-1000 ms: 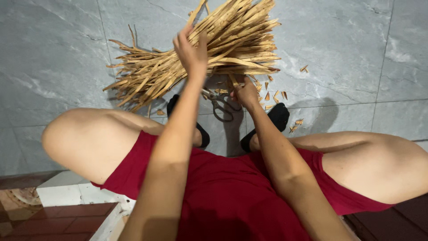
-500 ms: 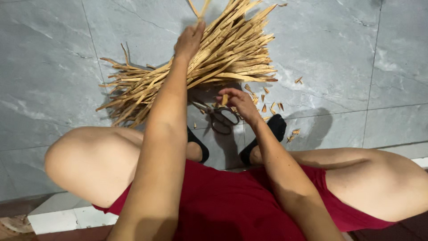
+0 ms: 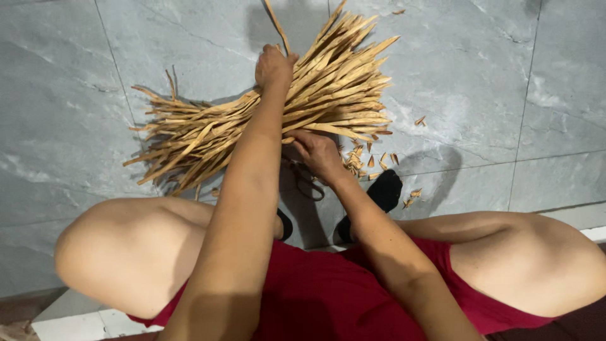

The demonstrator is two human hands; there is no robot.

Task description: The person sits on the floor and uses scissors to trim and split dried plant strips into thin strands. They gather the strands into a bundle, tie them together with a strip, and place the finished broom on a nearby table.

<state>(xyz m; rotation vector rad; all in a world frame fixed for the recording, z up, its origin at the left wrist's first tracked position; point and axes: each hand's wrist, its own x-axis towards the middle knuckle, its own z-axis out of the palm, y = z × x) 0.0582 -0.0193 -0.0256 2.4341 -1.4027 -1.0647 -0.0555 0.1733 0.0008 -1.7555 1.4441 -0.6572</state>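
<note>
A big heap of dry tan strips lies fanned out on the grey tiled floor. My left hand is stretched far over the heap, its fingers closed on one thin strip that sticks up. Closer to me, my right hand rests at the near edge of the heap, fingers curled among the strip ends. A pair of scissors lies on the floor just under that hand; whether the hand touches it is unclear.
Small cut-off bits are scattered right of my right hand. My bare knees spread to both sides, my lap in red cloth. Black shoes stand below the heap. A white ledge shows bottom left.
My left hand has reached farther away over the heap with a strip in it. My right hand stays by the scissors. The view has shifted up the floor.
</note>
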